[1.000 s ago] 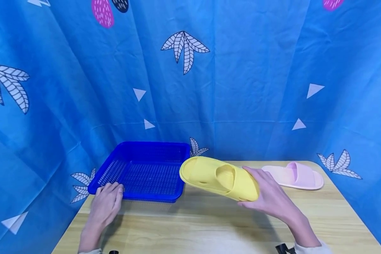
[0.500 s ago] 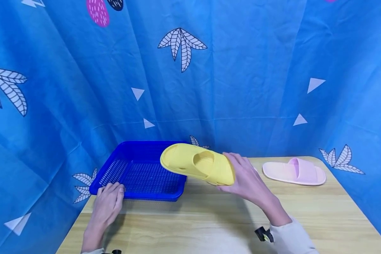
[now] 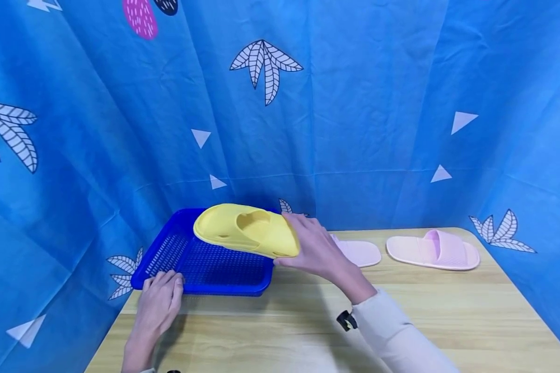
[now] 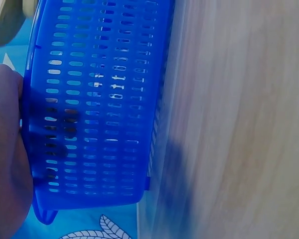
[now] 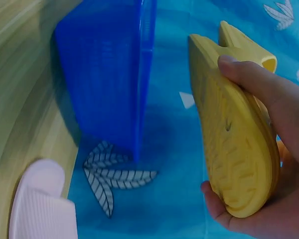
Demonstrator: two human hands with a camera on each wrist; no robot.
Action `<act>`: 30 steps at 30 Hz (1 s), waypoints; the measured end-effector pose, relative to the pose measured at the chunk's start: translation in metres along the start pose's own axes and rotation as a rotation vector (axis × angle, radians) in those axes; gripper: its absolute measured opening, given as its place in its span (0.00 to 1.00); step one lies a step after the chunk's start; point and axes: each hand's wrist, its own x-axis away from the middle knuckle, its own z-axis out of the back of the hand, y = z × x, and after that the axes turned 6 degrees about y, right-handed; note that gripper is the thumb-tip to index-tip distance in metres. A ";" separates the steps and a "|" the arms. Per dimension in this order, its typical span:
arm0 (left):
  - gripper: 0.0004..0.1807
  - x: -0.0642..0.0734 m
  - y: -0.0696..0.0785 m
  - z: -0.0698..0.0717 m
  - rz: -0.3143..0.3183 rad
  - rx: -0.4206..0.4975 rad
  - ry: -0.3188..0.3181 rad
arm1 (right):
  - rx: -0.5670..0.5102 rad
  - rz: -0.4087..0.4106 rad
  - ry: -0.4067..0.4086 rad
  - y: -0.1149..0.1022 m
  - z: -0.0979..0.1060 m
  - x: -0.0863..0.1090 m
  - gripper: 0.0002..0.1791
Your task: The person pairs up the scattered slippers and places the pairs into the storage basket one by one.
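Right hand [image 3: 313, 246] grips yellow moulded-foam-looking slipper [image 3: 246, 238] by its right end; long axis left-right, free end pointing left, raised over rectangular blue perforated plastic basket [image 3: 224, 289]. Left hand [image 3: 160, 301], farther from slipper, grips basket's near rim.

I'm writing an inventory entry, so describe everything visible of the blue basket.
The blue basket looks like plastic, shallow and rectangular, with a smooth rim, slotted sides and mesh-like floor. It stands upright on the table, toward the far left. The left hand grips its near rim close to the left corner. The yellow slipper, held above, hides part of the interior and far rim.
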 end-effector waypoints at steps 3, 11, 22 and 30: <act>0.14 0.000 -0.001 -0.001 -0.005 0.001 0.006 | 0.007 -0.017 -0.040 -0.009 -0.009 -0.011 0.59; 0.15 -0.002 -0.006 -0.007 -0.015 0.000 0.006 | 0.072 -0.027 -0.149 -0.026 -0.025 -0.037 0.59; 0.15 -0.001 -0.010 -0.008 -0.009 0.005 0.008 | 0.171 0.007 -0.246 -0.039 -0.055 -0.061 0.56; 0.15 -0.001 -0.009 -0.008 0.006 0.002 -0.001 | 0.226 0.021 -0.288 -0.046 -0.075 -0.072 0.54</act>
